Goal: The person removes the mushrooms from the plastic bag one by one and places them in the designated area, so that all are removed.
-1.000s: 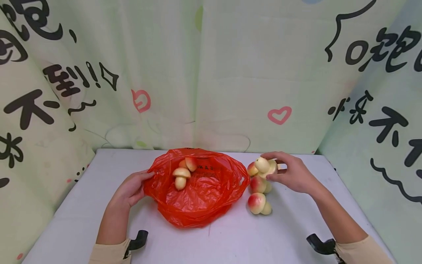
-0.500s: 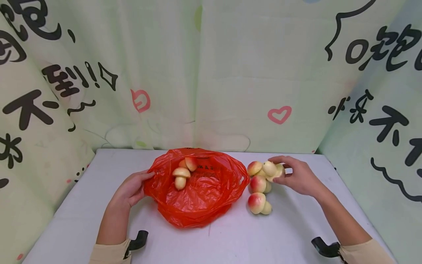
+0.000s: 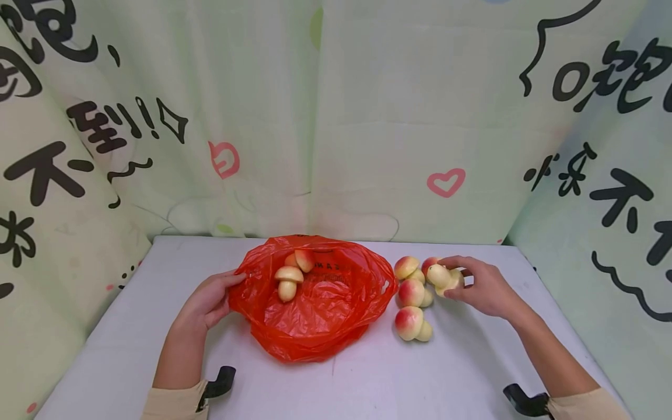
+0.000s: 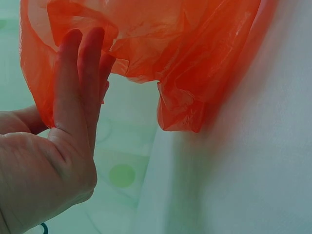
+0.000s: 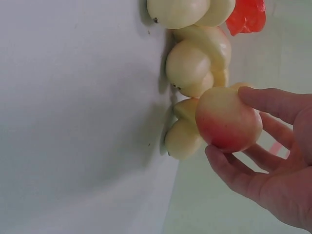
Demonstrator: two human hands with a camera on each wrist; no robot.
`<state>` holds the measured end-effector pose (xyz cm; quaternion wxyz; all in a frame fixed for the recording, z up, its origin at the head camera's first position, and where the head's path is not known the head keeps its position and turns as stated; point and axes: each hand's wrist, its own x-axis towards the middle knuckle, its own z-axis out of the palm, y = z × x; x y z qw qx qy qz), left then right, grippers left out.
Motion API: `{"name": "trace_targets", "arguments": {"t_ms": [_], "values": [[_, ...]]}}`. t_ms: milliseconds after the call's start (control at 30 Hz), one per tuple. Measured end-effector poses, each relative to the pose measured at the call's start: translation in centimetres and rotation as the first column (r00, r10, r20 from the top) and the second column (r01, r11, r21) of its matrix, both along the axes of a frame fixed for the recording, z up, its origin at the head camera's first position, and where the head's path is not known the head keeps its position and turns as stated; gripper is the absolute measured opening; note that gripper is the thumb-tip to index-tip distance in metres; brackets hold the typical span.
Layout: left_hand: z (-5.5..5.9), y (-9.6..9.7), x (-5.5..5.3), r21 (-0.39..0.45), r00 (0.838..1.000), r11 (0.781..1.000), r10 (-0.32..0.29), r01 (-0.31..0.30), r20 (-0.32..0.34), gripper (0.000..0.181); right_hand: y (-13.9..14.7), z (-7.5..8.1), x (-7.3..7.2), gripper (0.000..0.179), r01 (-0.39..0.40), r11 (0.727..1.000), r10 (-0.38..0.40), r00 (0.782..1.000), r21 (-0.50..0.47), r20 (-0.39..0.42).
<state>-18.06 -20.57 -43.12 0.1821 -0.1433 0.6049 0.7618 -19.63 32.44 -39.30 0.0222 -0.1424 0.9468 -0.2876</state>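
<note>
My left hand [image 3: 212, 297] holds the left rim of a red plastic bag [image 3: 325, 344]; in the left wrist view, the plastic [image 4: 190, 58] passes between thumb and straight fingers. The bag gapes, and inside lie a tan-capped toy mushroom [image 3: 287, 286] and a reddish-capped one [image 3: 304, 261] partly behind it. Right of the bag, my right hand [image 3: 480, 287] pinches a cream toy mushroom [image 3: 443, 279] between thumb and fingertips. Its red-blushed cap [image 5: 226, 122] faces the right wrist camera, above the table. Beside it, several similar mushrooms [image 3: 412, 293] lie in a column.
The white table [image 3: 362, 391] carries everything, its far edge meeting a pale printed curtain [image 3: 367, 146]. More curtain stands at both sides. Black curved mounts [image 3: 220, 382] stick out at both wrists.
My right hand has moved right and slightly nearer with the mushroom, uncovering more of the far mushroom in the column. My left hand and the bag have stayed put.
</note>
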Motion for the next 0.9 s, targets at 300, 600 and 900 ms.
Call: {"name": "trace_targets", "arguments": {"t_ms": [300, 600, 900], "values": [[0.0, 0.0, 0.0, 0.002, 1.0, 1.0, 0.004, -0.004, 0.005, 0.056, 0.5, -1.1, 0.0, 0.055, 0.012, 0.998, -0.012, 1.0, 0.066, 0.007], [0.0, 0.0, 0.0, 0.009, 1.0, 1.0, 0.0, 0.0, 0.002, 0.056, 0.8, -1.7, 0.1, 0.052, 0.014, 0.997, -0.014, 1.0, 0.078, 0.002], [-0.1, -0.1, 0.0, 0.002, 1.0, 1.0, -0.006, 0.006, -0.001, 0.055, 0.9, -2.2, -0.1, 0.05, 0.02, 0.996, -0.022, 1.0, 0.086, 0.019]]}}
